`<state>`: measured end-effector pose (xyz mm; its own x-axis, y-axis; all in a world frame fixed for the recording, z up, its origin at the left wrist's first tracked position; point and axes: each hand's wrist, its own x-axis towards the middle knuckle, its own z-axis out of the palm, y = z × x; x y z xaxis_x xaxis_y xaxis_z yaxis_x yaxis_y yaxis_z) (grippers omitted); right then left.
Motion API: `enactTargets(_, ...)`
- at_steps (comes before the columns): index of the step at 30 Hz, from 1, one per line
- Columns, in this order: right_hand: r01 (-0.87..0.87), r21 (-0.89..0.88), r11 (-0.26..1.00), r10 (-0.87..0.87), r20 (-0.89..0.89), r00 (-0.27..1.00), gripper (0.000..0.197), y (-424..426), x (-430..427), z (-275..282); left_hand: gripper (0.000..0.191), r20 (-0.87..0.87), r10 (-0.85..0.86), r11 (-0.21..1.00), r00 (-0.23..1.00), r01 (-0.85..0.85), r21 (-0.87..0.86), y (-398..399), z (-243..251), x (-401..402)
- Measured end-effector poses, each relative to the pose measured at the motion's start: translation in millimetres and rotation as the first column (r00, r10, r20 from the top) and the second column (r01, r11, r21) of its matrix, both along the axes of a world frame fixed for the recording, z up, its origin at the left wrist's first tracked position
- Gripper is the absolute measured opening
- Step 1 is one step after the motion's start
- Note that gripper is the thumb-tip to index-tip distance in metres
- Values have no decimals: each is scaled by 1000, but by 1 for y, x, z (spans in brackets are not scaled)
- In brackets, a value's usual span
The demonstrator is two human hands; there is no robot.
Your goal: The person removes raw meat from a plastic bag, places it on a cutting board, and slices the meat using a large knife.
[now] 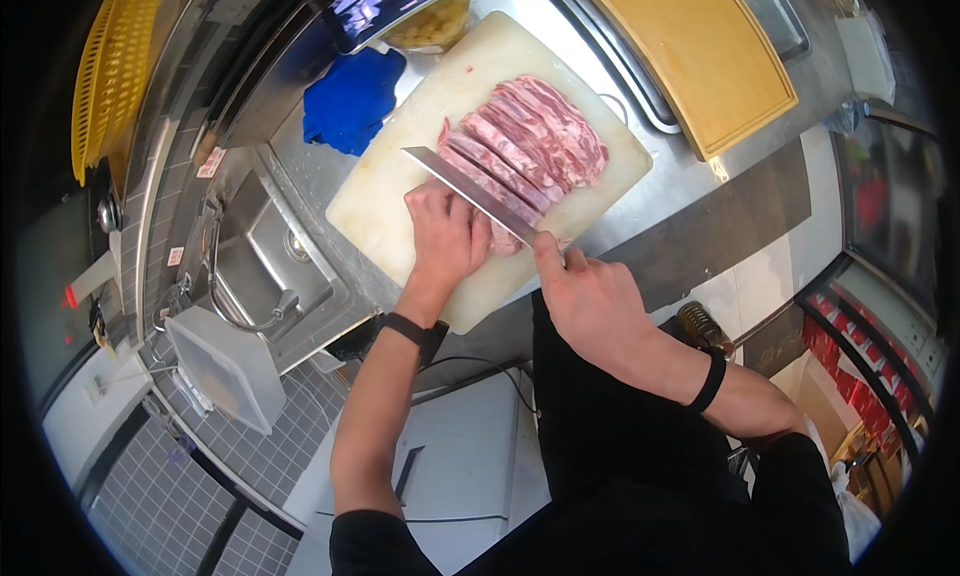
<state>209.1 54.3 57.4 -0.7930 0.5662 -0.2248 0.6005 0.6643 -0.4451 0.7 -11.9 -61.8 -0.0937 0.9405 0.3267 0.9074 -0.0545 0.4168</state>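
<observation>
Several long strips of raw, marbled meat (532,137) lie side by side on a white cutting board (375,216). My right hand (592,298) is closed around the handle of a knife with a broad, straight blade (472,193). The blade slants across the near-left part of the meat, its squared tip over the board. My left hand (446,227), fingers bent, presses on the nearest piece of meat just beside the blade. Its fingertips are partly hidden by the blade. A dark band is on each wrist.
Left of the board are a blue cloth (352,100) and a steel sink (277,253) with a hose tap. A container of yellowish pieces (435,21) and a lit screen (382,2) stand behind. A yellow board (690,51) lies at the back right.
</observation>
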Motion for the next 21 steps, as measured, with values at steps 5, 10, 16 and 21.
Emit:
enactTargets(5, -5, 17, 1000, 5, 6, 1000, 23, 1, 0, -2, 24, -9, -13, 1000, 1000, 13, -5, -1, -5, -1)
enactTargets(10, 18, 20, 1000, -17, -47, 999, 22, 9, -1, -4, 26, 7, -28, 999, 1000, 27, 21, 0, -2, -2)
enactTargets(16, 8, 48, 999, -10, 33, 999, 27, 10, -9, -1, 24, 14, -12, 999, 1000, 12, 31, 2, -5, 0)
enactTargets(21, -48, 49, 998, 45, 59, 997, 34, 11, -2, 5, 27, 1, -5, 1000, 1000, 5, -18, -4, -7, -2)
